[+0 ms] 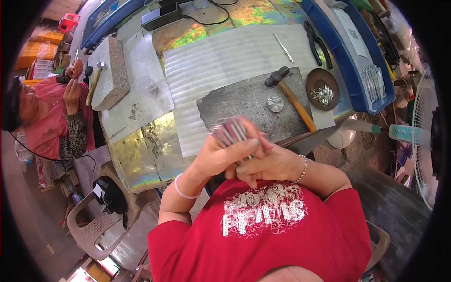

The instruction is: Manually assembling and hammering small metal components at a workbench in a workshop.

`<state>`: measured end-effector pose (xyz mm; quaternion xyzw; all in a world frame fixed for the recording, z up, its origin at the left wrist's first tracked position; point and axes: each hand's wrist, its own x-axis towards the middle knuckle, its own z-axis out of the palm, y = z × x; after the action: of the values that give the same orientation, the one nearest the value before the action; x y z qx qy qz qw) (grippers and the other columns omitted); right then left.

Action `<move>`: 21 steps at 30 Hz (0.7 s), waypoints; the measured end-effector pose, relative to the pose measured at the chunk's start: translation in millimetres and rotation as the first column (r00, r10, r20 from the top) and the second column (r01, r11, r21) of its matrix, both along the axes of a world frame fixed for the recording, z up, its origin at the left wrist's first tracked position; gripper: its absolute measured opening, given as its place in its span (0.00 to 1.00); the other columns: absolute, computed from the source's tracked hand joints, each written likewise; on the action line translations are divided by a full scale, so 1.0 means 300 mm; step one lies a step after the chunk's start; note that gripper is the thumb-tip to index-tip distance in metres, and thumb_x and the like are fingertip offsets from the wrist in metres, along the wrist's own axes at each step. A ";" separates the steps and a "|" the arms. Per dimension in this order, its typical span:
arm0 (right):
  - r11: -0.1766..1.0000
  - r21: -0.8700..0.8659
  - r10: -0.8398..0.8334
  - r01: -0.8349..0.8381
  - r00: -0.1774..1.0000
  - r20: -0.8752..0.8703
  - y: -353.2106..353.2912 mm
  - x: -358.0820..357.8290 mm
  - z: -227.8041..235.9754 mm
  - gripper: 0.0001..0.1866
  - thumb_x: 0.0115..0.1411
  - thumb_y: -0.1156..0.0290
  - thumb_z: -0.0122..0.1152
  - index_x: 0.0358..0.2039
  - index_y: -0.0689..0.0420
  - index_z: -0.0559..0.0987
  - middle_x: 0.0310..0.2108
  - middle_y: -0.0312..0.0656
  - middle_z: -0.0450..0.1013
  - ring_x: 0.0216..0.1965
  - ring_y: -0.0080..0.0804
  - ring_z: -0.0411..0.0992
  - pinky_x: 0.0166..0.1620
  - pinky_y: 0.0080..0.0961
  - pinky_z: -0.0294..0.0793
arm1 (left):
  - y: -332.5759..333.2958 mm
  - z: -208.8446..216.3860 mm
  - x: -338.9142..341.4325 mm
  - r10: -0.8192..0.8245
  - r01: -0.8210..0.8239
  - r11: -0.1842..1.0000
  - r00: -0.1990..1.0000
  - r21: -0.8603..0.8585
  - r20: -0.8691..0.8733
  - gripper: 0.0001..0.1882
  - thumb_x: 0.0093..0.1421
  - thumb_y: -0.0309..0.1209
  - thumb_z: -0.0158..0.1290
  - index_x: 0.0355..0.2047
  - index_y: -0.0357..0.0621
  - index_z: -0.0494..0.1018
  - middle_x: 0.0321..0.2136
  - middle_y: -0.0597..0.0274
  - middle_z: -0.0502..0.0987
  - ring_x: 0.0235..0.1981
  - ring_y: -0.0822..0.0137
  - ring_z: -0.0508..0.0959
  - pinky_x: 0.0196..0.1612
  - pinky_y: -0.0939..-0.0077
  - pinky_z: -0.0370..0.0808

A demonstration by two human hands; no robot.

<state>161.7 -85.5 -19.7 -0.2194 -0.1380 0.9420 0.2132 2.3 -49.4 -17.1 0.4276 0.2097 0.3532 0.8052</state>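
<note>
In front of my chest, both hands are closed together around a bundle of slim silvery metal pieces [233, 131]. My left hand [217, 156] wraps the bundle from the left, thumb across it, with the upper ends fanning out above the fingers. Against its lower end presses my right hand [275, 164], fingers curled. Motion blurs the bundle's tips, so their exact kind cannot be made out. Just beyond the hands lies a dark stone slab [239, 101]. On it rest a wooden-handled hammer [296, 103] and a small round metal disc [275, 104].
A brown dish [322, 77] of small metal bits sits right of the slab. Black-handled pliers [317, 44] and a thin metal piece [283, 47] lie farther back. Blue trays [371, 101] line the right edge. At left, another person [51, 113] works by a granite block [110, 70]. A fan [425, 136] stands right.
</note>
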 end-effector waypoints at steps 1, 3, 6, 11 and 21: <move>1.000 0.005 -0.020 0.020 0.999 0.029 0.020 0.010 0.027 0.14 0.58 0.76 0.54 0.44 0.62 0.68 0.37 0.46 0.72 0.31 0.27 0.72 0.34 0.22 0.73 | 0.005 -0.002 -0.011 -0.005 0.005 1.000 1.000 0.000 0.001 0.08 0.58 0.26 0.52 0.36 0.35 0.68 0.27 0.56 0.77 0.38 0.66 0.76 0.44 0.67 0.73; 1.000 -0.020 -0.005 0.005 1.000 0.022 0.015 0.027 -0.001 0.22 0.58 0.79 0.53 0.53 0.62 0.62 0.42 0.50 0.71 0.37 0.31 0.73 0.43 0.27 0.75 | 0.013 -0.014 -0.024 0.221 -0.225 0.951 0.974 0.213 0.040 0.04 0.58 0.22 0.49 0.33 0.36 0.65 0.24 0.58 0.74 0.29 0.69 0.76 0.33 0.74 0.75; 0.972 0.232 -0.053 -0.019 0.952 0.302 -0.029 0.065 -0.001 0.15 0.58 0.77 0.55 0.46 0.65 0.69 0.36 0.43 0.73 0.35 0.24 0.72 0.38 0.19 0.73 | 0.027 -0.056 -0.008 0.384 -0.305 0.867 0.913 0.394 -0.139 0.05 0.57 0.21 0.52 0.33 0.37 0.67 0.26 0.60 0.73 0.27 0.73 0.74 0.31 0.78 0.71; 0.782 0.622 -0.420 0.046 0.776 0.470 -0.108 0.142 0.019 0.11 0.57 0.79 0.54 0.41 0.64 0.71 0.35 0.40 0.73 0.35 0.19 0.71 0.39 0.16 0.70 | 0.003 -0.142 0.007 0.407 -0.282 0.881 0.860 0.379 -0.306 0.05 0.58 0.24 0.52 0.33 0.37 0.68 0.26 0.62 0.74 0.26 0.76 0.72 0.31 0.82 0.69; 0.975 0.211 -0.155 0.070 0.893 0.422 -0.128 0.139 0.006 0.32 0.52 0.54 0.64 0.51 0.60 0.66 0.48 0.40 0.69 0.44 0.22 0.68 0.47 0.19 0.68 | -0.253 -0.084 0.050 -0.236 0.277 0.818 0.961 -0.503 0.145 0.18 0.61 0.36 0.51 0.46 0.36 0.66 0.36 0.59 0.75 0.40 0.69 0.75 0.45 0.74 0.71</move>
<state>203.5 -124.0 -17.9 -0.4105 -0.2587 0.8375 0.2512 17.4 -125.3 -42.2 0.2051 0.2066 0.1878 0.9381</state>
